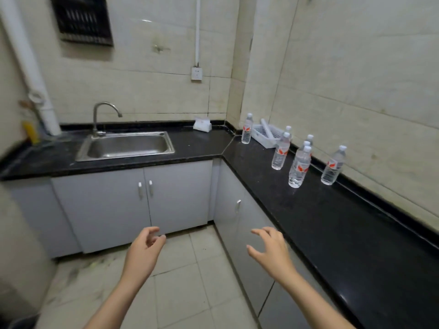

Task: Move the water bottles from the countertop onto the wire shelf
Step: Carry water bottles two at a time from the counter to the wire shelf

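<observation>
The water bottles [281,150] stood on the black worktop [332,222] at the right of the frame, about mid-height. Every one was upright and capped, its long axis vertical. I counted at least six, though a few overlapped and I could not be sure of the number. One, the corner bottle [247,129], stood alone where the worktop turned. The others straggled along the wall toward the lower right.

Both hands were low in the frame, over the floor tiles, and held nothing. The left hand [147,245] had its fingers loosely curled with the thumb apart. The right hand [270,250] was spread wider, its fingers parted and slightly bent. From the hands the bottles lay up and to the right, well apart. The right hand was plainly the nearer, just beside the worktop's front edge. The nearest bottle [299,167], the front one of a tight cluster, lay above it and a little to the right. I judged the natural next move to be a reach up the frame with that hand, closing round the bottle's side.

A white slotted basket [273,142] sat against the wall between the corner bottle and the rest. A white roll-like thing [267,127] lay in it, and I could not tell what it was. A steel sink [128,148] was set into the worktop at centre left. The wire shelf was not in view.
</observation>
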A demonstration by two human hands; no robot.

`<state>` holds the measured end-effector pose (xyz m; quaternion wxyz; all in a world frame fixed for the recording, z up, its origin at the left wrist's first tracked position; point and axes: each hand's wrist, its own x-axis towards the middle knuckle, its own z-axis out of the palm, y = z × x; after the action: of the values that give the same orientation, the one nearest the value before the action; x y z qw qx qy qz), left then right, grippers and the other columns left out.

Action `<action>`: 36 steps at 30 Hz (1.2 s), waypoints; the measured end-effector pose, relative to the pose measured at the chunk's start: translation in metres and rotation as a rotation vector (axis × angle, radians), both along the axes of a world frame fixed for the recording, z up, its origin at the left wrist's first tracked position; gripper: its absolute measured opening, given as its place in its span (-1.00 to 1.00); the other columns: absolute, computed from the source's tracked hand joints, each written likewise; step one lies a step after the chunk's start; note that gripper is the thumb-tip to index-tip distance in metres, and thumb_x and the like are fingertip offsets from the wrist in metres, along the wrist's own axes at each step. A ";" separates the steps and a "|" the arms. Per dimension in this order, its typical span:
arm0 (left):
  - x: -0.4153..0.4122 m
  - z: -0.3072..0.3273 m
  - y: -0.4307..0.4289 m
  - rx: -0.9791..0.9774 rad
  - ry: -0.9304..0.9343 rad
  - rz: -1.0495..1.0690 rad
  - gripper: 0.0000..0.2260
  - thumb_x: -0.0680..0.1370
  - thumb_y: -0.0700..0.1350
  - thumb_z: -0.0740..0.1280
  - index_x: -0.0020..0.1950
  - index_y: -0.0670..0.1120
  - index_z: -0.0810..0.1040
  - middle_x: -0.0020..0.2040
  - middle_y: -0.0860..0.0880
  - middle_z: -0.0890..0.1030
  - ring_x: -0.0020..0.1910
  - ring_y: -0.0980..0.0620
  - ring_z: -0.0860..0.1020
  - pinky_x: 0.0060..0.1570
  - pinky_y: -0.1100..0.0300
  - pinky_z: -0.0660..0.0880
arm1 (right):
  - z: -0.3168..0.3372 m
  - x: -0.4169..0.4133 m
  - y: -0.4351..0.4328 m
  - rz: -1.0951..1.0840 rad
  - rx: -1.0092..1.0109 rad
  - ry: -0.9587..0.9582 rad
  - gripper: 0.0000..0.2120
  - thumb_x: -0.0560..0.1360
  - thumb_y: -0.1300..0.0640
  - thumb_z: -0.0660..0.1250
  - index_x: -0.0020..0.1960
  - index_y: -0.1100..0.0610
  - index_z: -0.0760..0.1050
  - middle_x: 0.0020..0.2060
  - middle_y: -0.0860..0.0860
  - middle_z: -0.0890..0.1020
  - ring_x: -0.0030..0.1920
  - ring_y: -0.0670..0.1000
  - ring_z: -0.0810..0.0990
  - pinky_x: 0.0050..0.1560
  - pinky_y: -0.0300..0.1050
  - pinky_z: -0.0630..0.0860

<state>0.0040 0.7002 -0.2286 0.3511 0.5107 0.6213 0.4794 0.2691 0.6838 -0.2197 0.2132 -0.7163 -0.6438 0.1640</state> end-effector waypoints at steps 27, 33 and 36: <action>-0.028 -0.055 0.436 -0.041 -0.067 0.021 -0.85 0.48 -0.31 0.28 0.04 -0.25 0.49 -0.26 -0.17 0.50 -0.20 -0.08 0.44 -0.32 0.43 0.34 | -0.045 -0.033 0.429 -0.068 -0.064 0.149 -0.57 0.48 0.01 0.29 0.31 0.05 0.35 0.25 0.08 0.39 0.32 0.07 0.29 0.29 -0.12 0.24; 0.009 -0.051 0.558 -0.047 -0.110 -0.196 -0.89 0.49 -0.31 0.27 0.00 -0.19 0.47 -0.31 -0.12 0.48 -0.29 -0.06 0.41 -0.29 0.29 0.34 | -0.041 -0.003 0.500 -0.325 -0.043 0.153 -0.59 0.45 0.02 0.32 0.28 0.05 0.39 0.22 0.06 0.43 0.27 0.05 0.32 0.26 -0.12 0.30; 0.026 -0.054 0.608 -0.043 -0.108 -0.275 -0.89 0.47 -0.31 0.29 -0.03 -0.18 0.48 -0.30 -0.13 0.50 -0.25 -0.10 0.45 -0.23 0.21 0.35 | -0.046 0.004 0.521 -0.419 -0.059 0.150 -0.60 0.46 0.02 0.31 0.28 0.04 0.38 0.22 0.04 0.43 0.28 0.04 0.31 0.26 -0.14 0.28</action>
<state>0.0297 1.3086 -0.2828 0.4573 0.5569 0.5357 0.4401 0.2732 1.2047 -0.2652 0.2688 -0.8262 -0.4583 0.1875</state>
